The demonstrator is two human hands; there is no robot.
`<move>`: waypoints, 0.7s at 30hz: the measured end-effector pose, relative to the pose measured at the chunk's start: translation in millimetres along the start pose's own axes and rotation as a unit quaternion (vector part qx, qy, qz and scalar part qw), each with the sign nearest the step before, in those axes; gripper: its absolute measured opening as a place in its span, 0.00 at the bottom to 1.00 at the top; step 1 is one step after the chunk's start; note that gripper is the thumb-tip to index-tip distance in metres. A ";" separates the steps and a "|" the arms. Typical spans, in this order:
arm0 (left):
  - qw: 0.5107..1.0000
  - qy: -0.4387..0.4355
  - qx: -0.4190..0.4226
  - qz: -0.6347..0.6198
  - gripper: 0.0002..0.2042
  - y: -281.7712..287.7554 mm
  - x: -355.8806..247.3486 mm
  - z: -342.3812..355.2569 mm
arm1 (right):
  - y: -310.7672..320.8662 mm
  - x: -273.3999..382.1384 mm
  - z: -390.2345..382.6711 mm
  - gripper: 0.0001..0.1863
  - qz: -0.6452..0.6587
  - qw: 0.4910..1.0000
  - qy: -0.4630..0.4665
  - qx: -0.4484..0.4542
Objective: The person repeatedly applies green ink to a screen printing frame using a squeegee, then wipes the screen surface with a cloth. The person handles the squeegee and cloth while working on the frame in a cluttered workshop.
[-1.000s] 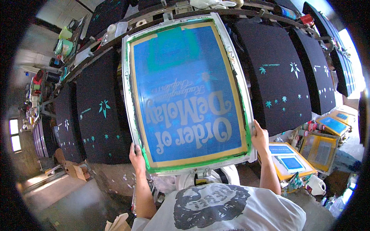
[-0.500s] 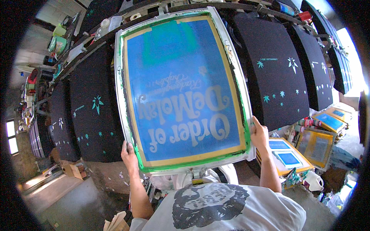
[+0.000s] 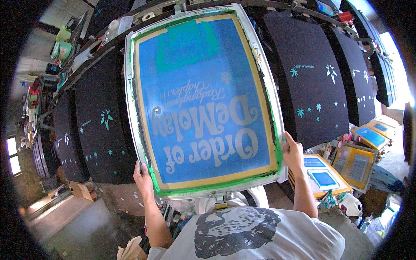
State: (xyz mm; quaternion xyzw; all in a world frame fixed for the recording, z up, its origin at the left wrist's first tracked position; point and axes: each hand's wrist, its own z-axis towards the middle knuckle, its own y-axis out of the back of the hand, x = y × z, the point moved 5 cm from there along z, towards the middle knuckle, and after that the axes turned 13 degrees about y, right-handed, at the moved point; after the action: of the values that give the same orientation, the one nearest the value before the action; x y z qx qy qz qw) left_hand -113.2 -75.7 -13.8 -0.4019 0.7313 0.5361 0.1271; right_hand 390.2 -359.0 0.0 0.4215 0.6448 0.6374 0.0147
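Observation:
Between my hands is a large screen-printing frame (image 3: 279, 125) with a metal rim, blue mesh and a border of yellow and green tape. Upside-down lettering shows pale in the mesh, and a green patch covers part of its far end. My left hand (image 3: 143, 177) grips the frame's left edge near the near corner, its thumb on the rim. At the right edge my right hand (image 3: 293, 149) holds on in the same way, fingers partly hidden under the rim.
Black fabric with teal and white leaf prints covers boards on the left (image 3: 102, 125) and right (image 3: 310, 82). Smaller yellow-edged screens (image 3: 323, 162) lie at the lower right beside a white jug (image 3: 351, 203). A rail (image 3: 110, 47) with containers runs behind. A cardboard box (image 3: 82, 190) is at the left.
The frame's left side and my left hand have shifted slightly left and nearer. Light on the mesh has changed, so the lettering shows more clearly. Both hands keep their hold.

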 end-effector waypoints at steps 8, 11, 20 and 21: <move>1.000 0.005 0.023 -0.015 0.20 -10.8 6.7 4.2 | -13.4 -10.2 3.8 0.33 0.051 0.998 -0.026 -0.004; 1.000 0.001 0.021 0.004 0.22 -10.0 11.8 4.9 | -16.3 -12.0 2.8 0.32 0.068 0.997 -0.001 -0.040; 0.999 0.000 -0.003 0.045 0.24 -11.8 9.1 1.1 | -22.6 -19.5 3.5 0.36 0.081 0.995 -0.003 -0.051; 0.999 -0.001 -0.008 0.044 0.24 -11.5 11.5 2.8 | -22.3 -18.8 3.9 0.36 0.084 0.995 -0.004 -0.052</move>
State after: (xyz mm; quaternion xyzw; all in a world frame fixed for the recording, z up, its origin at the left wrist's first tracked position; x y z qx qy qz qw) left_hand -113.0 -79.7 -29.8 -0.3698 0.7438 0.5475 0.1010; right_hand 392.7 -362.6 -29.1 0.4748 0.5729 0.6679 -0.0142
